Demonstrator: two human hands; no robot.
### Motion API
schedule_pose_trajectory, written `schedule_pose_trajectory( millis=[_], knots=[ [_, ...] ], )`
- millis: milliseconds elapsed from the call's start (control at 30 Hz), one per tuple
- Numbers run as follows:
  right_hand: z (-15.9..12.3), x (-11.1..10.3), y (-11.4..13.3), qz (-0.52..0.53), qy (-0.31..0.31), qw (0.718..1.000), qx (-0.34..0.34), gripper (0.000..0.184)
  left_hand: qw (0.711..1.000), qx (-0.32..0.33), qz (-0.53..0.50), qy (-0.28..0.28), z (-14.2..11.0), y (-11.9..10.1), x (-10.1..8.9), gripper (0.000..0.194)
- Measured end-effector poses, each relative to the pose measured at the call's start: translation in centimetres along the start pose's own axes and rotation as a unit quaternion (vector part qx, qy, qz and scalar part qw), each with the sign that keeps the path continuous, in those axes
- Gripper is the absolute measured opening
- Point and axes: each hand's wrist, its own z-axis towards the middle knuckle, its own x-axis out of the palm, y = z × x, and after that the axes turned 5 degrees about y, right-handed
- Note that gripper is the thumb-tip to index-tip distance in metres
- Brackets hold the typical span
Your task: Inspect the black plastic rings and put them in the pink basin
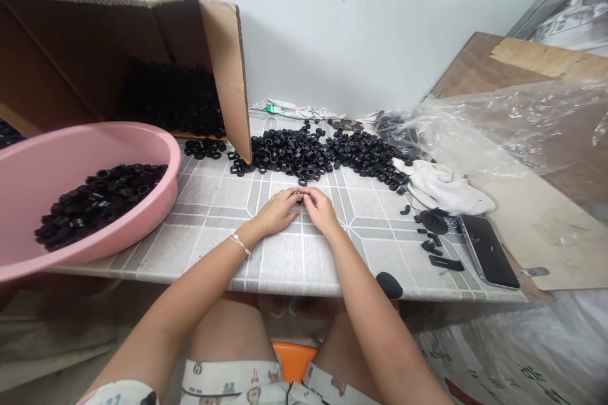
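My left hand [280, 210] and my right hand [321, 210] meet over the middle of the table, fingertips pinched together on a small black plastic ring [299, 199]. Most of that ring is hidden behind the fingers. Just beyond them spreads a heap of similar black rings [289, 153]. To its right, the heap continues with small black round parts [363, 153] that look more like caps.
A pink basin [171, 168] with black rings stands at left. Behind it, a cardboard box [225, 69] on its side holds more. On the right are a white cloth [441, 186], a phone [489, 250], clear plastic film [503, 120] and a black oval piece [389, 285] by the edge.
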Motion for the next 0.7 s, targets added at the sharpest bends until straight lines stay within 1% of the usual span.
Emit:
schedule_pose_trajectory(
  millis=[33,67,133,167,200,233,267,333,367,433,500,533,600,633,700],
  knots=[
    [0.2,0.0,0.0,0.018,-0.003,1.0,-0.001,0.028,1.0,-0.002,0.004,-0.003,0.0,0.0,0.1,0.038],
    [0.6,-0.1,-0.1,0.027,-0.021,0.999,0.006,0.028,1.0,-0.006,0.006,-0.005,0.0,0.1,0.1,0.033],
    [1.8,-1.2,-0.7,0.012,-0.094,0.995,0.043,0.029,1.0,-0.012,0.005,-0.005,0.0,0.3,0.2,0.026],
    [2.7,-2.0,-1.3,-0.016,-0.138,0.988,0.069,0.03,1.0,-0.012,0.002,-0.004,0.0,0.3,0.1,0.025],
    [3.7,-3.0,-1.9,-0.061,-0.17,0.979,0.093,0.03,1.0,-0.014,-0.001,-0.005,0.0,0.4,0.1,0.026],
    [4.7,-4.1,-2.7,-0.111,-0.186,0.969,0.116,0.031,1.0,-0.02,0.001,-0.01,-0.1,0.4,0.0,0.03],
    [5.7,-5.0,-3.4,-0.158,-0.184,0.961,0.133,0.033,0.999,-0.035,0.01,-0.02,-0.1,0.3,0.0,0.034],
    [7.5,-6.6,-5.0,-0.222,-0.138,0.954,0.145,0.039,0.994,-0.09,0.037,-0.049,-0.3,0.2,-0.2,0.039],
    [8.2,-7.0,-5.8,-0.235,-0.104,0.956,0.144,0.041,0.989,-0.125,0.049,-0.061,-0.3,0.1,-0.2,0.039],
    [9.4,-7.6,-7.2,-0.233,-0.054,0.959,0.152,0.037,0.981,-0.178,0.051,-0.063,-0.4,0.0,-0.3,0.033],
    [10.2,-7.8,-8.1,-0.227,-0.044,0.96,0.159,0.028,0.978,-0.198,0.041,-0.053,-0.5,0.0,-0.3,0.028],
    [10.3,-8.0,-8.4,-0.226,-0.047,0.959,0.161,0.025,0.978,-0.199,0.039,-0.05,-0.5,0.1,-0.3,0.027],
    [10.1,-8.1,-8.1,-0.205,-0.085,0.962,0.16,0.021,0.979,-0.193,0.041,-0.049,-0.4,0.2,-0.2,0.027],
    [9.7,-8.0,-7.5,-0.177,-0.115,0.965,0.154,0.022,0.98,-0.189,0.045,-0.049,-0.4,0.2,-0.2,0.028],
    [8.0,-7.0,-5.7,-0.081,-0.173,0.973,0.13,0.027,0.981,-0.182,0.053,-0.05,-0.4,0.3,-0.2,0.028]
  ],
)
